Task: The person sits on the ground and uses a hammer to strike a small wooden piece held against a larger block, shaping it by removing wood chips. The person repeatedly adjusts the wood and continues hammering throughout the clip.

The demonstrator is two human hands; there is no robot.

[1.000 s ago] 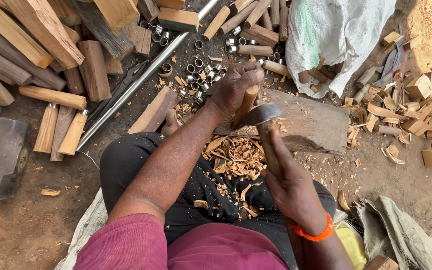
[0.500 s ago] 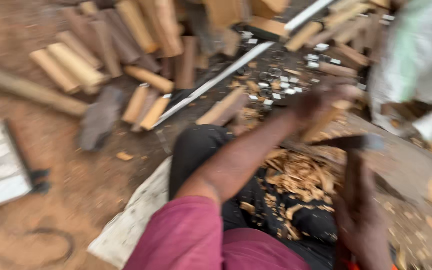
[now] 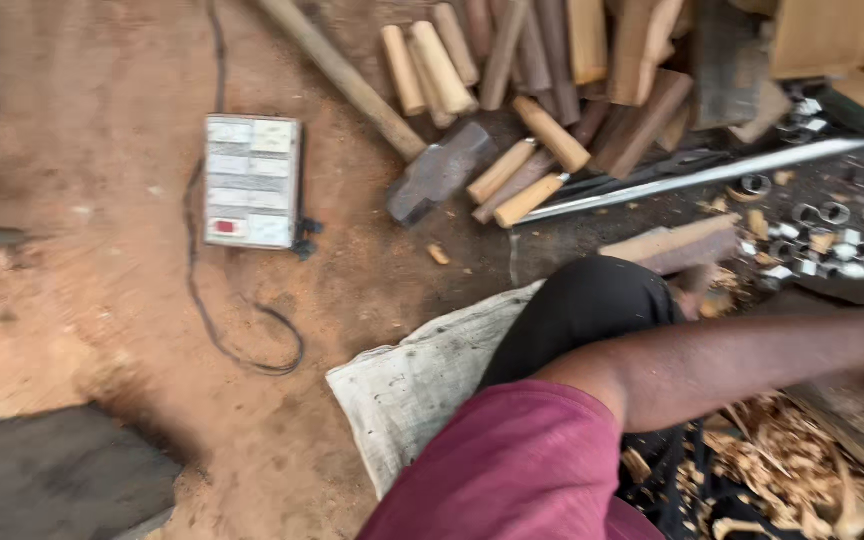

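Left forearm (image 3: pixel 752 355) runs off the right edge; both hands cut off, grip indeterminable; wood shavings (image 3: pixel 792 470) blurred.

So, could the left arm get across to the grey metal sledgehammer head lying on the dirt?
Probably yes: the left arm stretches off to the right, and only bare dirt and the white sack lie between the person and the grey sledgehammer head.

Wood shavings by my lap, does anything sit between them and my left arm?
Nothing visible does. The left forearm crosses just above the wood shavings, with only open space between. The hand itself lies past the picture's right edge, out of view.
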